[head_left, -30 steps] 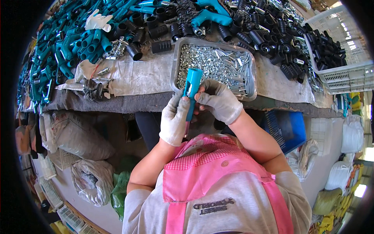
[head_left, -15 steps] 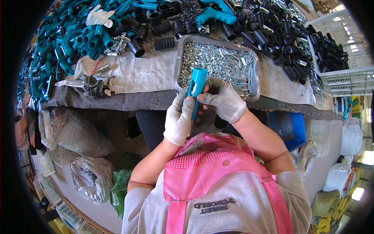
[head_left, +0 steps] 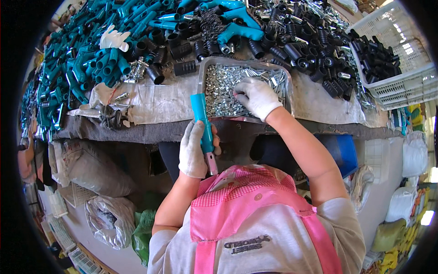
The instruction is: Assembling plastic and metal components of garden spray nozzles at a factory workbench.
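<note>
In my gloved left hand [head_left: 191, 151] is a teal plastic tube-shaped handle [head_left: 200, 108], held upright before my apron with its wider end up. A pinkish metal tube [head_left: 211, 164] sticks out of its lower end. My gloved right hand [head_left: 258, 97] reaches into a metal tray [head_left: 290, 89] at the table's near edge. Its fingers are drawn together at the small silvery metal parts [head_left: 219, 89], mostly screws or pins by their look. What lies between the fingertips is too small to make out.
Teal plastic housings [head_left: 109, 64] heap up at the left, with a white glove [head_left: 114, 39] on top. Black ribbed sleeves [head_left: 315, 55] pile up behind the tray and to its right. A white crate [head_left: 397, 91] stands far right; a blue bin [head_left: 344, 153] sits below the table edge.
My right hand has left the teal handle and moved up into the tray. My left hand has shifted left and slightly down with the handle, whose lower metal tube now shows.
</note>
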`<state>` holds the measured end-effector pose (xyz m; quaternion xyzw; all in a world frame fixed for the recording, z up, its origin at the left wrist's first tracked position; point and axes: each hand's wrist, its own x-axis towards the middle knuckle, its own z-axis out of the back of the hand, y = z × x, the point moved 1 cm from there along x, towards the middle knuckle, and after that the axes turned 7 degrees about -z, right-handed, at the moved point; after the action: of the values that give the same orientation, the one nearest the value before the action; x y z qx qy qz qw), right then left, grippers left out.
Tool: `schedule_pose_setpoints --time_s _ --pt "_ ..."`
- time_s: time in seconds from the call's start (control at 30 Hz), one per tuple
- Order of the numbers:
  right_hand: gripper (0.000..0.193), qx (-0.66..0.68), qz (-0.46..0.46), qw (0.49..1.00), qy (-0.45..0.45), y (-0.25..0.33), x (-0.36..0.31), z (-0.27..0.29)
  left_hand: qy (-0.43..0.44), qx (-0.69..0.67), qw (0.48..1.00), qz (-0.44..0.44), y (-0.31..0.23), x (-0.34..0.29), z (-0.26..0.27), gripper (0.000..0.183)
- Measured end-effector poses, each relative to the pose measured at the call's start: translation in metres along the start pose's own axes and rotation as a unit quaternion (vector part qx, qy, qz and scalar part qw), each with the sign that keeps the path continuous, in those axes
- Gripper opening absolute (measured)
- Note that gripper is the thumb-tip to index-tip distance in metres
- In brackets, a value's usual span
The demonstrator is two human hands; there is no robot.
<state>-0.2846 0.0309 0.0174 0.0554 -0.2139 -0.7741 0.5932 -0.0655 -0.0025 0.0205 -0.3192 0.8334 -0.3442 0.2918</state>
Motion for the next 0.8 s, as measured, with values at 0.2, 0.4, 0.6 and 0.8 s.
schedule_pose_setpoints --time_s 0.2,0.4,0.6,0.8 --pt "0.015 -0.095 -0.037 0.994 0.046 0.011 0.005 0.006 0.044 -0.058 0.996 0.05 -0.003 0.001 0.002 0.036" --pt "0.016 0.021 -0.05 0.999 -0.001 -0.003 0.0 0.015 0.136 -0.301 0.932 0.151 -0.003 0.007 0.002 0.04" --pt "0.01 0.545 -0.117 0.829 0.047 0.037 -0.037 0.021 0.228 -0.474 0.825 0.206 0.006 0.01 0.006 0.04" --pt "0.013 0.713 -0.137 0.677 0.119 0.043 -0.057 -0.004 0.269 -0.491 0.786 0.262 0.009 0.014 -0.007 0.041"
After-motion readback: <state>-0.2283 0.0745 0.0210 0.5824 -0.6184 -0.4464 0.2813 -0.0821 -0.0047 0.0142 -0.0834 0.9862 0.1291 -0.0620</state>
